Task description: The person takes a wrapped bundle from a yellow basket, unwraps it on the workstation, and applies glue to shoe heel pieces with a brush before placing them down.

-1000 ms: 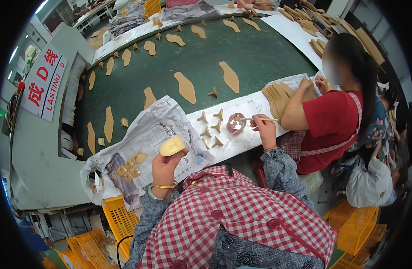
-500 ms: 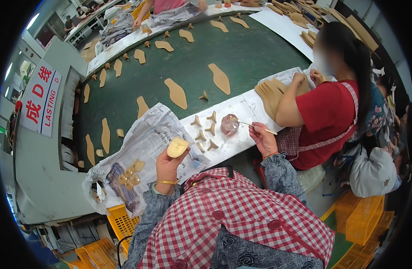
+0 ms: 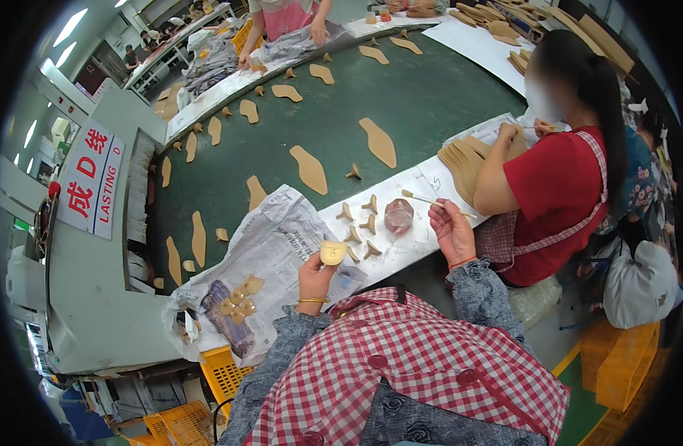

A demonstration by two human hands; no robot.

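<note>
My left hand (image 3: 317, 285) is closed on a pale yellow shoe heel piece (image 3: 333, 253), held up over the newspaper's edge. My right hand (image 3: 454, 236) pinches a thin brush (image 3: 424, 199), its bristles pointing left, just above a clear jar (image 3: 398, 217) of pinkish contents. Several tan shoe heels (image 3: 368, 224) stand in two rows on the white board, left of the jar. On the newspaper (image 3: 271, 236) to my left lies a cluster of glossy yellow heel pieces (image 3: 239, 300).
Tan insoles (image 3: 308, 169) and heels are spread along the green conveyor (image 3: 282, 134) ahead. A co-worker in red (image 3: 553, 189) sits close on my right beside stacked insoles (image 3: 460, 167). Another person (image 3: 285, 18) works across the belt. Yellow crates (image 3: 224, 374) stand below left.
The brush's bristles have lifted from the jar's top to just above it. My left hand still holds the heel piece, now turned slightly. The whole view has shifted a little.
</note>
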